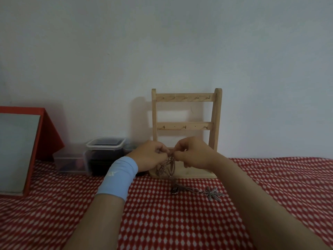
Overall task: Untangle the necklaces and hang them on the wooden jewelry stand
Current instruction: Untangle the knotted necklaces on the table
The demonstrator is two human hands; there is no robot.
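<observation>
Both the left hand (150, 156) and right hand (193, 154) pinch the tangled necklaces (166, 166) before the wooden jewelry stand (186, 127); a leaf pendant (214, 193) lies on the worktop (162, 222).

One wide-angle view, worn on the person's head, looks forward and slightly down across the bench (162, 222), close up, facing the far wall (162, 42). The wooden jewelry stand (186, 100) sits centred.

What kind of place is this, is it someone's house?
Probably a home, maybe a dressing corner: a red patterned cloth, a wooden jewelry stand against a plain wall, plastic boxes and a red-framed mirror.
</observation>
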